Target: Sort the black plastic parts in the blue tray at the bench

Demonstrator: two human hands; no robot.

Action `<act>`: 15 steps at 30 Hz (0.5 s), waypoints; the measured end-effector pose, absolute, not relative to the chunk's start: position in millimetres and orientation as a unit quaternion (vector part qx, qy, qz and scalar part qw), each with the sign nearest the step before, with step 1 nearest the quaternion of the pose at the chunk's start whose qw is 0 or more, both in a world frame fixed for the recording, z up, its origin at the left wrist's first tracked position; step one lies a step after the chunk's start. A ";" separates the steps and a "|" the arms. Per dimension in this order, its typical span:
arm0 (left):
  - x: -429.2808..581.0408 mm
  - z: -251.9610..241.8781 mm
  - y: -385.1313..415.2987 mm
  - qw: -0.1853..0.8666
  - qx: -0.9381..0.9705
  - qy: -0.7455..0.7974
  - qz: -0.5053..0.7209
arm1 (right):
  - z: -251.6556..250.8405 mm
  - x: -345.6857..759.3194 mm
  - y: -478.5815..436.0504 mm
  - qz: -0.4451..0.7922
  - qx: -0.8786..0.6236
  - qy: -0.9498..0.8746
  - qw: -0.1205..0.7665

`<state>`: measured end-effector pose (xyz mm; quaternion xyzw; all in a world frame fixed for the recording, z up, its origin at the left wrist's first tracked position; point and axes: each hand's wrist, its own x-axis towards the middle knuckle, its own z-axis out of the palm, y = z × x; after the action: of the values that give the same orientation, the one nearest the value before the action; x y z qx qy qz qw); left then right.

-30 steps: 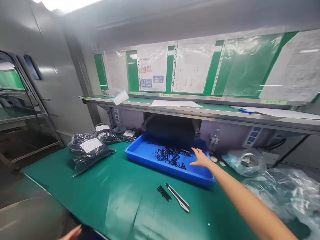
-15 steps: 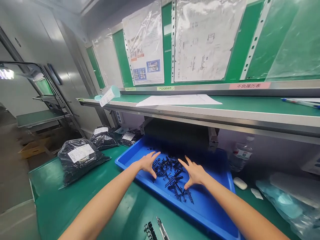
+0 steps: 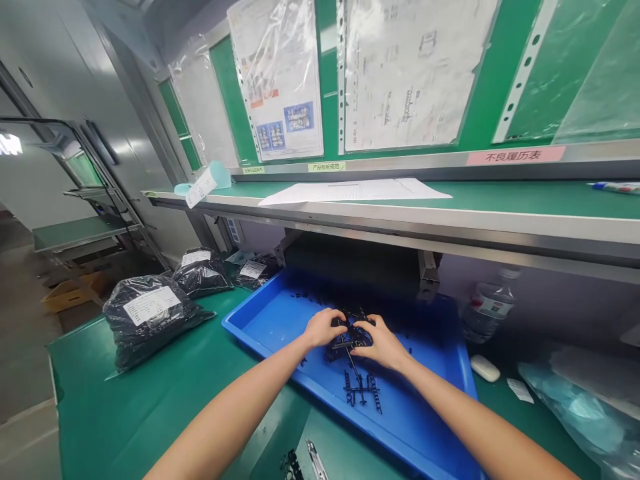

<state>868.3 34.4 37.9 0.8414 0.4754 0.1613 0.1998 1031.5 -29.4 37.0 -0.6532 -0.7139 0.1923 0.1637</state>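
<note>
Inside the blue tray (image 3: 407, 427), black plastic sprue parts (image 3: 345, 347) are bunched between my two hands. My left hand (image 3: 324, 328) curls its fingers round the left side of the bunch. From the right, my right hand (image 3: 383, 341) grips the same bunch, thumb below and fingers above. One branched black sprue (image 3: 361, 388) hangs or lies just below the hands, towards the tray's near side; whether it touches the tray floor I cannot tell. Fingers hide much of the bunch. Small black bits lie scattered behind it.
Labelled bags of black parts (image 3: 150, 317) stand on the green table (image 3: 200, 393) at left. A metal-bodied cutter (image 3: 317, 460) and a black part (image 3: 291, 465) lie at the near edge. A shelf (image 3: 350, 223) overhangs the tray's back. At right are a bottle (image 3: 490, 305) and plastic bags (image 3: 583, 407).
My hands have come together from either side and closed on the black parts, which were spread across the tray and are now drawn into one bunch.
</note>
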 end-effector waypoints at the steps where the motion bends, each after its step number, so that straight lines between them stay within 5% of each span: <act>1: 866.9 40.9 32.2 0.205 0.840 0.474 0.168 | 40.1 1033.2 -31.4 0.192 -0.651 -0.716 0.164; 8: 859.4 61.8 10.8 0.255 0.836 0.441 0.206 | 63.8 1031.7 -57.2 0.198 -0.655 -0.711 0.165; 15: 864.4 56.3 -17.6 0.380 0.843 0.333 0.183 | 75.7 1052.4 -99.2 0.121 -0.699 -0.700 0.075</act>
<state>864.4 -17.6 56.3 0.8432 0.3331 0.1829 0.3802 1052.4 -99.2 75.7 -0.6993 -0.7005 0.1211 0.0751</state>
